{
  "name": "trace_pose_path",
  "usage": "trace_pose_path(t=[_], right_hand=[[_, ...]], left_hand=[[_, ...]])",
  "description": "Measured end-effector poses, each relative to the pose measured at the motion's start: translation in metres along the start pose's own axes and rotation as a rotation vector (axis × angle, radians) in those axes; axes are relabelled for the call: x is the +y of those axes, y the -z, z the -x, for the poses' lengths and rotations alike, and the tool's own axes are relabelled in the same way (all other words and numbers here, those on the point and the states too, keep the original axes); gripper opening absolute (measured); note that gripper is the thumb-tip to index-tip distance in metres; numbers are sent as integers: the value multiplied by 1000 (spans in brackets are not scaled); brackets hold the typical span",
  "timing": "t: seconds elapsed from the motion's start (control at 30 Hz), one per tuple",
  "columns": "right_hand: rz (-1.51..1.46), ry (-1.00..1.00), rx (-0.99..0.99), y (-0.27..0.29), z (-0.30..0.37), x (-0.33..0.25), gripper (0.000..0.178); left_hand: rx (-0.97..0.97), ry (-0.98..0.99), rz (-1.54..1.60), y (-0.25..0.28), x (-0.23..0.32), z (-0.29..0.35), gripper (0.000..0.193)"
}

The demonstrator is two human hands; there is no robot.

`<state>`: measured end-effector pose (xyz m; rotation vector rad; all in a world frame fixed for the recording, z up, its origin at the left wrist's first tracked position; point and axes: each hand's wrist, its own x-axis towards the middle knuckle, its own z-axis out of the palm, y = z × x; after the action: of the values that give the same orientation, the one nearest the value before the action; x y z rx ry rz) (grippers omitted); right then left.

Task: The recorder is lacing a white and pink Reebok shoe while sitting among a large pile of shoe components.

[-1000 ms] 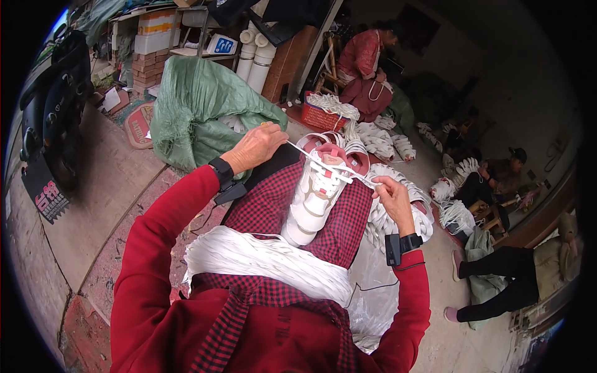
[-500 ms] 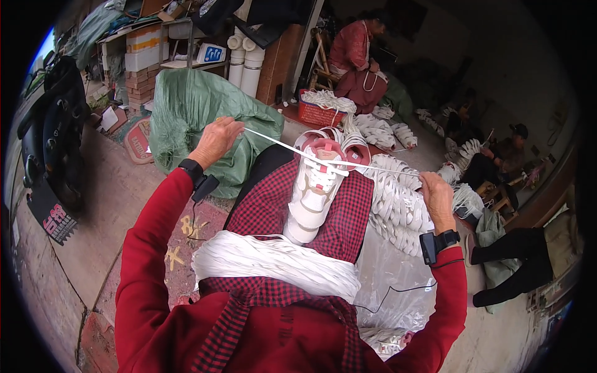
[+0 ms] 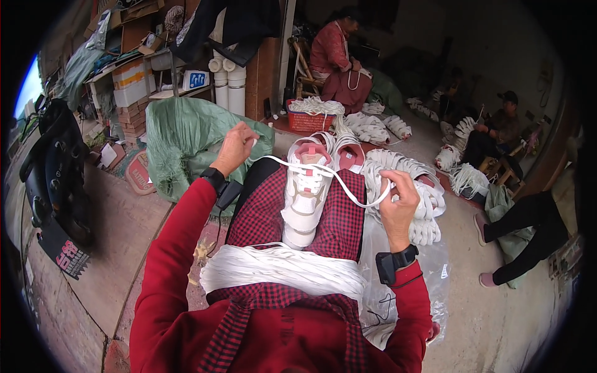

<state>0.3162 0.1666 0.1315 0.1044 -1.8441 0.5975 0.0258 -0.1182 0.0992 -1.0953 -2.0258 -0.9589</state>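
Observation:
A white and beige sneaker (image 3: 303, 202) with pink lining rests on my lap, toe toward me, a white shoelace (image 3: 344, 183) threaded through its upper holes. My left hand (image 3: 236, 149), up to the left of the shoe, is closed in a pinch on one end of the lace. To the right, my right hand (image 3: 400, 202) pinches the other end, which hangs in a slack loop. Behind the laced shoe stands another shoe (image 3: 349, 155) with pink lining. Across my lap, nearer me, lies a thick bundle of white laces (image 3: 283, 270).
Rows of white shoes (image 3: 423, 214) lie on clear plastic at the right. A green sack (image 3: 180, 133) stands at the left, and a red basket (image 3: 306, 122) of laces beyond. Several people sit farther off; a person's dark-trousered legs (image 3: 528, 245) show at right.
Both hands have come inward, the right one most. The lace, stretched taut across the shoe before, now sags in loose curves. The whole view has shifted a little.

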Motion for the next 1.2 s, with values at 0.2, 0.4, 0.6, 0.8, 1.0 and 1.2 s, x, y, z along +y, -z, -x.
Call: trace_pose_path(t=[0.2, 0.4, 0.6, 0.8, 1.0, 1.2], right_hand=[[-630, -443, -145, -95, 18, 39, 16], [-554, -467, -112, -111, 19, 40, 13], [-502, -416, -45, -107, 25, 39, 8], [-139, -105, -110, -108, 13, 24, 6], [-567, -624, -483, -87, -9, 52, 24], [-300, -329, -579, -102, -19, 47, 22]], left_hand=[[-389, -205, 251, -39, 105, -57, 11], [-455, -206, 329, -71, 116, -46, 13], [-539, -72, 420, -74, 117, -43, 18], [-482, -122, 416, -77, 109, -38, 16], [-526, -128, 472, -80, 111, -41, 12], [-495, -119, 348, -81, 110, -40, 8]])
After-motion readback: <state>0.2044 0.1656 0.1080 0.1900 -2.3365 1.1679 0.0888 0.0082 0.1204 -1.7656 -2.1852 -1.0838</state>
